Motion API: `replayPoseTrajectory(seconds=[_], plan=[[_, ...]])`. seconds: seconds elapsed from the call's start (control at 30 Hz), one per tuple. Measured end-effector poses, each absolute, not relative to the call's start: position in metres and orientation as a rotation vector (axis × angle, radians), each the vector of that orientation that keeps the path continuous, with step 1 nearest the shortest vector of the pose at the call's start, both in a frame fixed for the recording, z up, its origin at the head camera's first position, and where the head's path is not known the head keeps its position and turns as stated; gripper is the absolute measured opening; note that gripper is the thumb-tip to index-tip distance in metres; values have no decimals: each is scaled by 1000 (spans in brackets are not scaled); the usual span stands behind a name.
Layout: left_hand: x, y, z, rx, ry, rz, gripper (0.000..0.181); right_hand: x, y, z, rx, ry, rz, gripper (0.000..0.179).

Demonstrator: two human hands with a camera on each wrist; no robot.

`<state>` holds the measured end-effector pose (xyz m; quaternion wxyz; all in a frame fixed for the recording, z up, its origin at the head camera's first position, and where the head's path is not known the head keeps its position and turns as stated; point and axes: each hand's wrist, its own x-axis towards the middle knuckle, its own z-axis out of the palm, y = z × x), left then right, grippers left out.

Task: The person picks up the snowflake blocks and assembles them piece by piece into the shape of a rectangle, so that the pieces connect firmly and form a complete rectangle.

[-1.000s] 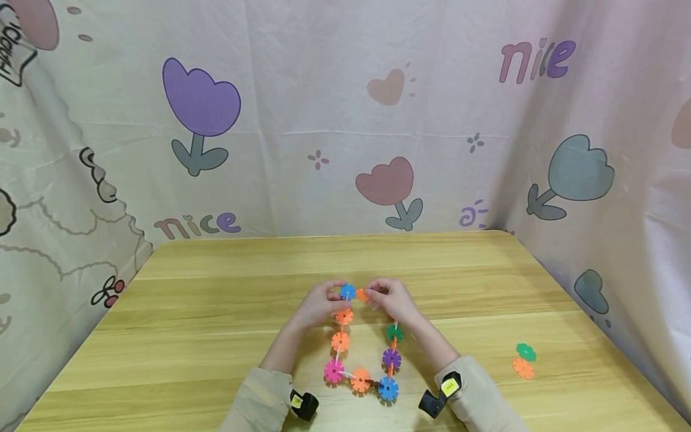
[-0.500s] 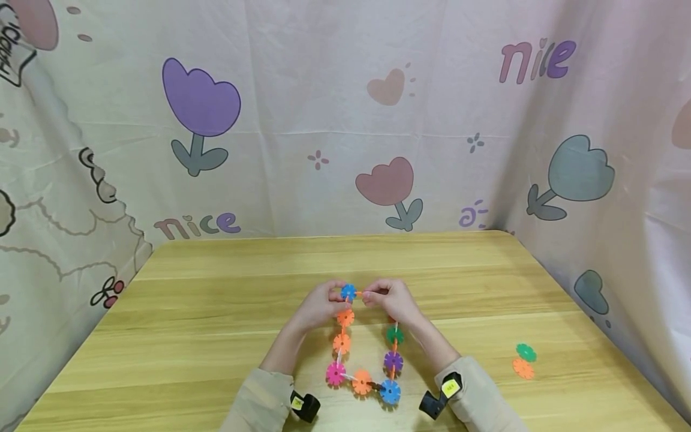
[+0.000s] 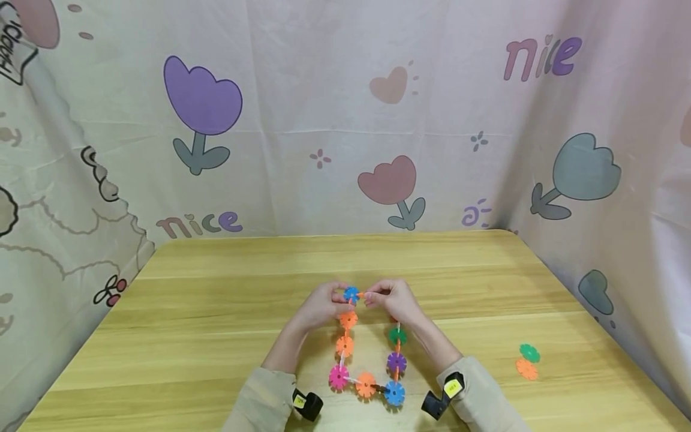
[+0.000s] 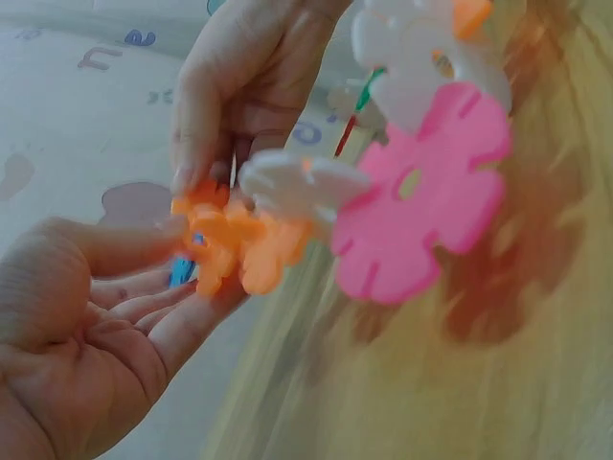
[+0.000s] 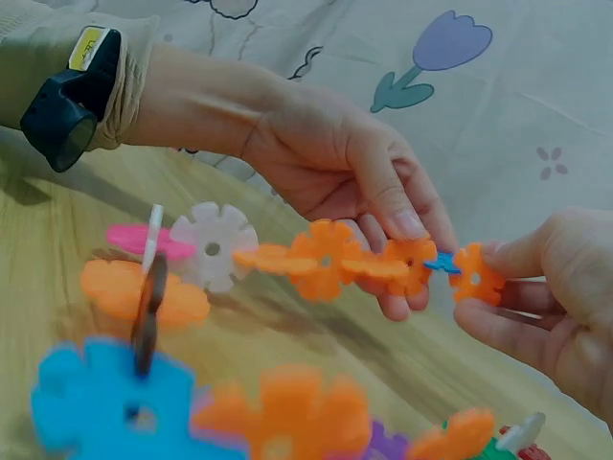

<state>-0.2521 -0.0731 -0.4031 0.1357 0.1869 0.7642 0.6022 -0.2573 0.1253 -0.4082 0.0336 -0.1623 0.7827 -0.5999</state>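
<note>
A chain of slotted plastic snowflake discs bends round in a squarish loop on the table. My left hand (image 3: 323, 306) holds its far left end, thumb and fingers about a blue disc (image 3: 351, 294) and the orange one beside it. My right hand (image 3: 396, 300) pinches another orange disc (image 5: 476, 275), which stands edge-on to the head camera and meets the blue disc; how deep their slots fit cannot be told. Nearer me along the loop come a pink disc (image 3: 339, 377), a lower blue disc (image 3: 394, 393), a purple disc (image 3: 396, 362) and a green disc (image 3: 397, 336). My right hand partly hides the right end.
Two loose discs, a green one (image 3: 529, 353) and an orange one (image 3: 526, 369), lie together on the wooden table (image 3: 216, 360) to the right. A printed curtain (image 3: 302, 90) hangs behind the table and along both sides. Each sleeve carries a black wrist camera (image 3: 308, 406).
The orange disc in my right hand has turned from nearly flat to edge-on and come up against the blue disc. The chain has shifted slightly right and towards me.
</note>
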Motion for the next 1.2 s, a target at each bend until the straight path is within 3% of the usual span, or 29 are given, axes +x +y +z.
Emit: replayPoseTrajectory(seconds=[0.7,1.2], plan=[[-253,-77,-404,620,2159,1685,52,-256,127,-409,-499,2261,-1839,22],[-253,-80,-406,584,2239,1629,57,-254,155,-402,-431,2305,-1843,30]])
